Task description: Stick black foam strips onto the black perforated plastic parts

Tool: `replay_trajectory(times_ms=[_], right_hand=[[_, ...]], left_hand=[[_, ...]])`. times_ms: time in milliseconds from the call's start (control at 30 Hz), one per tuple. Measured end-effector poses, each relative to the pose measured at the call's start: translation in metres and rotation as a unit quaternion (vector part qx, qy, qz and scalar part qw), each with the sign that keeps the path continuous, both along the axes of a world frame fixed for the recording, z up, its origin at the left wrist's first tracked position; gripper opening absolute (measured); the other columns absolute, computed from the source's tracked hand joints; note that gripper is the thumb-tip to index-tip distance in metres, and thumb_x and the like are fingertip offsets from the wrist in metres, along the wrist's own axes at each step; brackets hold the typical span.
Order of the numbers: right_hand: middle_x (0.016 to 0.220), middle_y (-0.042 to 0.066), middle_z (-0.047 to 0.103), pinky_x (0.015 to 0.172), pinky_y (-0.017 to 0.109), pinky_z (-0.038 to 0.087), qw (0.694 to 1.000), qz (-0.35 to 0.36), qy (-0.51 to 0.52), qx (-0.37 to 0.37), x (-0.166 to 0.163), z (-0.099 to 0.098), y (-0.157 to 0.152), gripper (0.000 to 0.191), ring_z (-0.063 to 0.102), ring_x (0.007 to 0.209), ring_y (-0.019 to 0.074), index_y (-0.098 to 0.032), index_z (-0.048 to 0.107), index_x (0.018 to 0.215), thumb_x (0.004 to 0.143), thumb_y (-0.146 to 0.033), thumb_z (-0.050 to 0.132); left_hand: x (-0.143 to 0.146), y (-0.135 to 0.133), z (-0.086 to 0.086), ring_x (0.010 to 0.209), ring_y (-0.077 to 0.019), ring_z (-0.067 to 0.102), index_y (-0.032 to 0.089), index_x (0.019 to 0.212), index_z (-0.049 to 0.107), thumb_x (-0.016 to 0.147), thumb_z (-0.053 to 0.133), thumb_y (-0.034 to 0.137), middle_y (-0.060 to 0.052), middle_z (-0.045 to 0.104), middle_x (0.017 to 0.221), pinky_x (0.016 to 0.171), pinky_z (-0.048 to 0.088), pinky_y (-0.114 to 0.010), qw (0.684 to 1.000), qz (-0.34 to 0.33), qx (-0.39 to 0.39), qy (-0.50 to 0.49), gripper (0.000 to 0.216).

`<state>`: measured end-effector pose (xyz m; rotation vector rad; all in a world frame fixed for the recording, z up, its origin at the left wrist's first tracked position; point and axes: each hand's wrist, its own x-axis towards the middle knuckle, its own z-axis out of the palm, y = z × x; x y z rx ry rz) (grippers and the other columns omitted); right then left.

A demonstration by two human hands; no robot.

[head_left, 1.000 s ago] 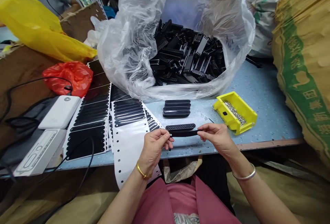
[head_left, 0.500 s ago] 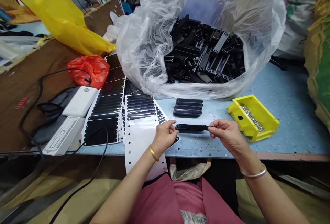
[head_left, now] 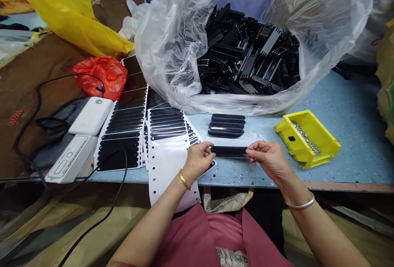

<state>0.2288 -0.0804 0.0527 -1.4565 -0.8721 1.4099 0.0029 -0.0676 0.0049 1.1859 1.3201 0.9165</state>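
Observation:
Both my hands hold one long black plastic strip point(head_left: 229, 150) level over the front of the blue table point(head_left: 347, 119). My left hand point(head_left: 198, 161) pinches its left end, fingers closed. At the right end, the fingers of my right hand point(head_left: 267, 159) are closed on it too. Just behind the strip lies a small stack of like black pieces point(head_left: 227, 125). Left of my left hand lie white backing sheets with rows of black oblong stickers point(head_left: 164, 124).
A big clear plastic bag point(head_left: 172, 45) full of black parts stands behind. A yellow bin point(head_left: 308, 139) of small metal bits sits right. A red bag point(head_left: 98, 76), white devices point(head_left: 90, 115) and black cables point(head_left: 113, 185) lie left; a yellow bag point(head_left: 64, 12) lies beyond.
The perforated piece and thin black strip seen a second ago now look like one strip, held slightly farther over the table. The view has shifted left.

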Motion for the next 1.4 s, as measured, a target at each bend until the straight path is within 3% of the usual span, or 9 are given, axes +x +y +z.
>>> replay_trajectory(times_ms=[267,767,1133,1400], right_hand=[[0.049,0.001,0.06,0.041,0.023,0.041,1.0,-0.011,-0.022,-0.004,0.001,-0.004,0.001,0.035,0.052,0.042,0.0102,-0.015,0.071,0.058,0.044,-0.034,0.096],[0.053,0.001,0.062,0.044,0.023,0.042,0.999,-0.009,0.028,-0.018,0.005,-0.008,0.005,0.032,0.053,0.044,0.0096,-0.014,0.072,0.058,0.044,-0.031,0.096],[0.051,0.001,0.062,0.042,0.024,0.041,1.0,-0.009,-0.012,-0.001,0.003,-0.011,0.006,0.034,0.052,0.042,0.0101,-0.015,0.071,0.058,0.045,-0.035,0.095],[0.052,0.001,0.062,0.043,0.024,0.041,1.0,-0.01,-0.014,-0.002,0.004,-0.01,0.005,0.033,0.052,0.043,0.0103,-0.015,0.071,0.059,0.046,-0.034,0.094]], left_hand=[[-0.001,0.001,0.004,0.048,-0.0092,0.059,0.014,0.091,0.072,0.064,0.066,0.013,0.004,0.061,0.058,0.049,0.045,-0.019,1.0,0.0,-0.004,0.005,0.028],[-0.002,0.002,-0.001,0.048,-0.0093,0.06,0.014,0.092,0.07,0.064,0.065,0.014,0.005,0.06,0.058,0.048,0.047,-0.019,1.0,-0.008,-0.008,0.001,0.028],[-0.001,0.002,0.001,0.047,-0.0093,0.059,0.014,0.091,0.07,0.064,0.066,0.017,0.004,0.06,0.058,0.048,0.047,-0.02,1.0,-0.003,-0.012,-0.001,0.027],[-0.002,0.001,0.003,0.046,-0.0107,0.061,0.014,0.092,0.07,0.08,0.055,0.025,0.002,0.061,0.056,0.045,0.044,-0.02,1.0,-0.011,-0.001,0.002,0.022]])
